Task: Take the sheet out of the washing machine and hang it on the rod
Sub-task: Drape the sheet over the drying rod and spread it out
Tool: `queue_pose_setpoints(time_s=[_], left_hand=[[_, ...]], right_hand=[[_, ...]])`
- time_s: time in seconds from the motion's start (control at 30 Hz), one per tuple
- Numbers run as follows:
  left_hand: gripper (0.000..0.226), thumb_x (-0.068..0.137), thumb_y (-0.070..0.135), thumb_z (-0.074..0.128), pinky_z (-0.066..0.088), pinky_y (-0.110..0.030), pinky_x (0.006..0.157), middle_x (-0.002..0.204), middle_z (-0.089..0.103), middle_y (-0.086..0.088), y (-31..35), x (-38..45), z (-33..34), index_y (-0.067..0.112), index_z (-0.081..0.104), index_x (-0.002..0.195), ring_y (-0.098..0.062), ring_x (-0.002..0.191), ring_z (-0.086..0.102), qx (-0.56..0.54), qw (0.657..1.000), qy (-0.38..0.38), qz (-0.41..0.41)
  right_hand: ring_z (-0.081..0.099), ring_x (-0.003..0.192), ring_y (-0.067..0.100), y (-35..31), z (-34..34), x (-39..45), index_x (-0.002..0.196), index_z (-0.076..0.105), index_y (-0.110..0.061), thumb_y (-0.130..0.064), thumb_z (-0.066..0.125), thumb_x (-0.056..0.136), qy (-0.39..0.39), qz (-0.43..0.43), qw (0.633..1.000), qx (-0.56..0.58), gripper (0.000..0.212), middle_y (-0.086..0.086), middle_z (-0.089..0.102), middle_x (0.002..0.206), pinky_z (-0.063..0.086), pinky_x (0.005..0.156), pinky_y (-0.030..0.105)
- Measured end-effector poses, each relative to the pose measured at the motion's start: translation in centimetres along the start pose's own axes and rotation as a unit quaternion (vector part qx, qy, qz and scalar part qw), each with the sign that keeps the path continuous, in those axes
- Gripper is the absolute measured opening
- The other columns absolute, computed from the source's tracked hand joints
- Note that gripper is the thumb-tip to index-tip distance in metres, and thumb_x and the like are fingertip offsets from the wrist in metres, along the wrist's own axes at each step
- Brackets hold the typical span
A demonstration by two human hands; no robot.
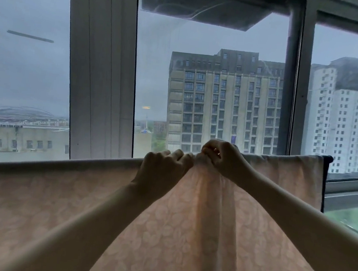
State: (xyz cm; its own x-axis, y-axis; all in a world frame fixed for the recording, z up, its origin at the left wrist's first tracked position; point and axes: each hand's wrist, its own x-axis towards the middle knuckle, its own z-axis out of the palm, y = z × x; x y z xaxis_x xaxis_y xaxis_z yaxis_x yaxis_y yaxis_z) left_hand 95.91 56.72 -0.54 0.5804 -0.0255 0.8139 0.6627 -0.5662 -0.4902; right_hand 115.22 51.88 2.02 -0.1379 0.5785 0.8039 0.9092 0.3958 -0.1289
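A pale pink sheet (33, 208) with a faint leaf pattern hangs draped over a horizontal rod, filling the lower half of the view. The rod itself is hidden under the cloth; its dark end (328, 161) shows at the right. My left hand (163, 167) grips a bunch of the sheet at the top fold. Right beside it, my right hand (219, 159) pinches the gathered cloth at the top edge. Folds fan downward from where the two hands meet.
A large window (224, 74) with white and grey frames stands just behind the rod, with tall buildings beyond the glass. The window sill (349, 188) runs along the right, with a glossy ledge below it.
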Motion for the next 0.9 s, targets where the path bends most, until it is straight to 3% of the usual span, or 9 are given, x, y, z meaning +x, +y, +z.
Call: queue_pose_setpoints(time_s=[0.17,0.27,0.47,0.67,0.9], left_hand=[[0.037,0.099,0.042,0.041,0.05,-0.026,0.043,0.083,0.072,0.003,-0.3,-0.3,0.2,0.02,0.069,0.108,-0.015,0.058,0.067,0.016,0.999,0.036,-0.001],[0.039,0.099,0.043,0.039,0.051,-0.027,0.044,0.083,0.073,0.003,-0.6,-0.4,0.4,0.02,0.07,0.108,-0.016,0.058,0.067,0.015,0.999,0.045,-0.002],[0.037,0.098,0.042,0.043,0.051,-0.026,0.046,0.083,0.073,0.003,-0.3,-0.3,0.3,0.019,0.071,0.106,-0.016,0.058,0.067,0.015,0.999,0.05,-0.006],[0.036,0.097,0.043,0.045,0.051,-0.028,0.045,0.082,0.072,0.004,-0.1,-0.5,-0.4,0.02,0.072,0.105,-0.017,0.058,0.067,0.015,0.999,0.046,-0.012],[0.036,0.095,0.047,0.046,0.05,-0.025,0.049,0.085,0.072,0.009,-0.1,-0.5,-1.2,0.025,0.071,0.106,-0.015,0.066,0.069,-0.027,0.998,0.024,-0.043]], right_hand=[[0.054,0.086,0.005,1.6,-1.2,-1.8,0.1,0.063,-0.015,-0.017,0.049,0.096,-0.029,-0.012,0.997,-0.071,0.015,-0.006,0.06,0.096,0.046,0.077,0.017],[0.056,0.093,0.006,2.8,-2.7,-2.6,0.106,0.065,-0.019,-0.02,0.056,0.093,-0.027,-0.019,0.996,-0.081,0.016,-0.007,0.062,0.101,0.05,0.084,0.026],[0.056,0.081,0.0,3.2,-2.9,-1.9,0.097,0.068,-0.015,-0.01,0.063,0.088,-0.027,-0.042,0.997,-0.06,0.011,-0.007,0.061,0.091,0.042,0.076,0.005],[0.049,0.09,0.008,3.3,-2.2,-0.9,0.098,0.059,-0.013,-0.011,0.052,0.095,-0.032,-0.085,0.989,-0.116,0.007,-0.002,0.055,0.095,0.046,0.081,0.024],[0.05,0.084,0.015,8.4,-6.8,-1.4,0.09,0.059,-0.007,-0.02,0.053,0.094,0.016,0.023,0.99,-0.138,0.015,0.005,0.058,0.089,0.041,0.075,0.026]])
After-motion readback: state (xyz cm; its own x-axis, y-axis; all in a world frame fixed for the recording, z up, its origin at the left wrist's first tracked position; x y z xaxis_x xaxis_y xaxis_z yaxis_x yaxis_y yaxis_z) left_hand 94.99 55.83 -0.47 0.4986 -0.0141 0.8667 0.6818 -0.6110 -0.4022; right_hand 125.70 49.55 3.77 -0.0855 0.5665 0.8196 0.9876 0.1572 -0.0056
